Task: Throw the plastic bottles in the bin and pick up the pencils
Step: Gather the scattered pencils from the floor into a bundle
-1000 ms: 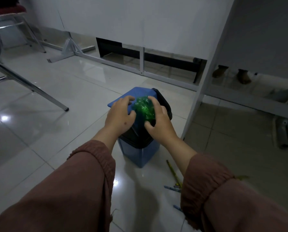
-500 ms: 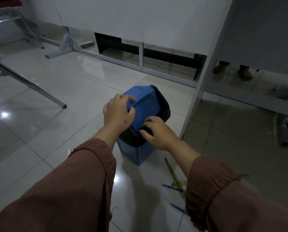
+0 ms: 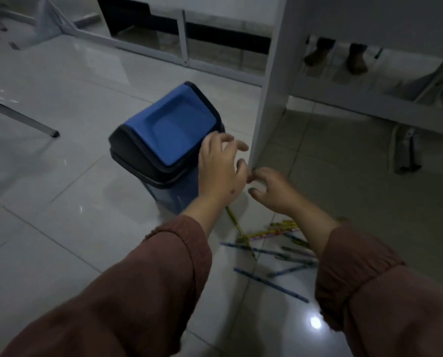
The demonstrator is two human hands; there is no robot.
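Note:
A small blue bin with a black rim and a blue swing lid stands on the tiled floor; the lid is closed and no bottle shows. My left hand hovers at the bin's right side, fingers spread, holding nothing. My right hand is just right of it, fingers curled and apart, also empty. Several pencils, blue and yellow, lie scattered on the floor below my right forearm, partly hidden by my sleeve.
A white table leg stands right of the bin, touching distance from my hands. A chair leg crosses the floor at left. A person's feet show beyond the table frame. A metal object lies at right.
The green bottle went into the bin and the lid swung closed. Both hands left the lid and moved down to the right. My view tilted down, showing more pencils.

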